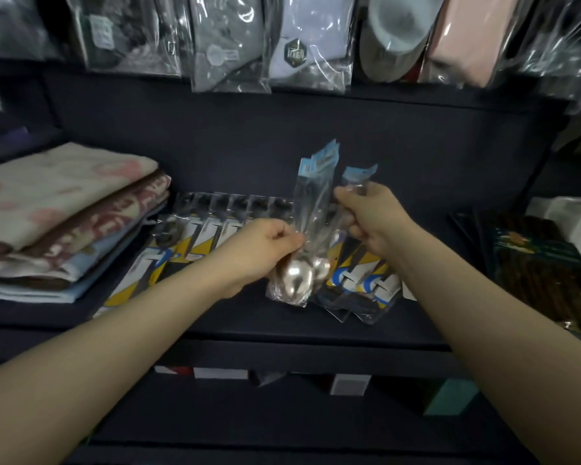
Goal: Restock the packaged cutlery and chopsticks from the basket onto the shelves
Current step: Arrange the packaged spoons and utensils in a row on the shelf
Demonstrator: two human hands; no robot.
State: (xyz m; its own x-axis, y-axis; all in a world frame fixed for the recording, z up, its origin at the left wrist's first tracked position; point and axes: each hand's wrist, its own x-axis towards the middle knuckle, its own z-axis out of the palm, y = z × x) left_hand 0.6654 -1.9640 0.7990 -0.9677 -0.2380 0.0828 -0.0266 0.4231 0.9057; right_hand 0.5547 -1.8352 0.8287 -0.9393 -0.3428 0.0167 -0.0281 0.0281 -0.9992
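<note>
Both hands up at the dark middle shelf. My left hand pinches a clear spoon packet about halfway down, thumb against curled fingers; bowls of the spoons hang low, blue header card points up. My right hand is curled round a second, similar packet near its top, just beside the first; the two packets look to be touching or overlapping, cannot tell which. Both are held above the row of yellow-and-blue carded cutlery packs already lying flat on the shelf. Folded towels to the left, dark chopstick-like packs to the right. Basket not in view. Judgement: sorting step, packets not yet placed. To do it well: separate them cleanly, keep header cards facing the same way, lay each flat beside the row rather than on top, and mind the slippery film.
</note>
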